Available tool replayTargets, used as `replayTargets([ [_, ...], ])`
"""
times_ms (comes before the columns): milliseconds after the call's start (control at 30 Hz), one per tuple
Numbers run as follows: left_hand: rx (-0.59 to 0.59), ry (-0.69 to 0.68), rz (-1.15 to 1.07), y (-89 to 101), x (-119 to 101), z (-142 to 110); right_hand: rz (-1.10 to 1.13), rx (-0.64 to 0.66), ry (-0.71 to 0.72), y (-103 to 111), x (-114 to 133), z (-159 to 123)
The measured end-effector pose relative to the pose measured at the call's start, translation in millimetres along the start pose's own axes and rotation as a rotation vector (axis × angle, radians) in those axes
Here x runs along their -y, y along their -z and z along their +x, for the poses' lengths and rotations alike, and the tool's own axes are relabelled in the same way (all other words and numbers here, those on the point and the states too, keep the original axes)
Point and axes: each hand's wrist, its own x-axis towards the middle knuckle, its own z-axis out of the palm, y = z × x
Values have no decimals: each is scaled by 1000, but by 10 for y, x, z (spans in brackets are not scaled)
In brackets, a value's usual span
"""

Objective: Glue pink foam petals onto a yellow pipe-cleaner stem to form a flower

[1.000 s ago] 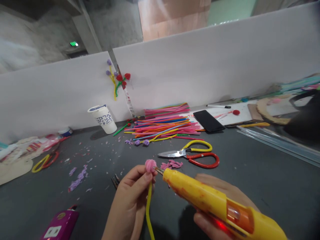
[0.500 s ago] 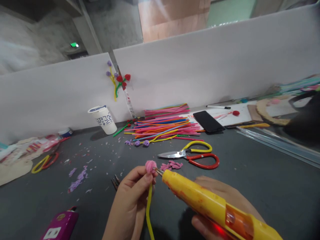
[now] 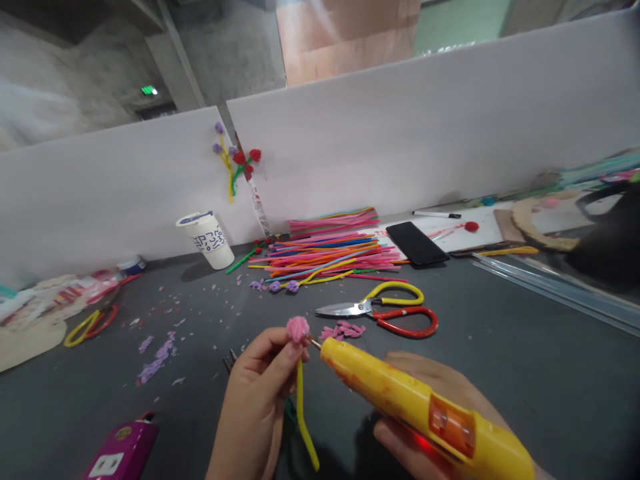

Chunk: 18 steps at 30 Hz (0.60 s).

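My left hand (image 3: 263,387) pinches a pink fuzzy flower bud (image 3: 299,329) at its base, where a yellow chenille stem (image 3: 301,420) hangs down below the fingers. My right hand (image 3: 450,393) is wrapped round a yellow tool (image 3: 400,390) that looks like a soldering iron, with an orange part in its side and a red light glowing underneath. Its thin metal tip is at the lower right side of the bud; whether it touches cannot be made out. Trimmed pink pieces (image 3: 343,330) lie just behind the tip, in front of scissors (image 3: 373,309) with yellow and red handles.
A pile of colourful chenille stems (image 3: 330,257) lies at the back, beside a black phone (image 3: 417,243). A white cup (image 3: 213,247) stands left of it. Purple scraps (image 3: 157,360), another pair of scissors (image 3: 90,327) and a purple socket box (image 3: 123,450) are on the left. Clear strips (image 3: 555,290) lie right.
The bud and the yellow tool have shifted slightly left. The stem's lower end has swung into view, and the tip has moved a little lower along the bud.
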Motion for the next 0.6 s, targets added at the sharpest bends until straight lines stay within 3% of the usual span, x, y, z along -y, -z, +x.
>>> replayTargets([
  [167, -150, -181, 37, 76, -57, 140, -295, 94, 74, -34, 16, 9],
  [300, -123, -168, 64, 102, -52, 178, -498, 330, 0, -225, -125, 15],
  [400, -75, -136, 105, 95, -9, 168, -614, 443, 84, -359, -195, -1],
  [500, -31, -117, 144, 96, 20, 169, -599, 467, 167, -361, -212, 21],
  [600, 3, -100, 159, 111, 22, 186, -531, 360, 186, -209, -239, 109],
])
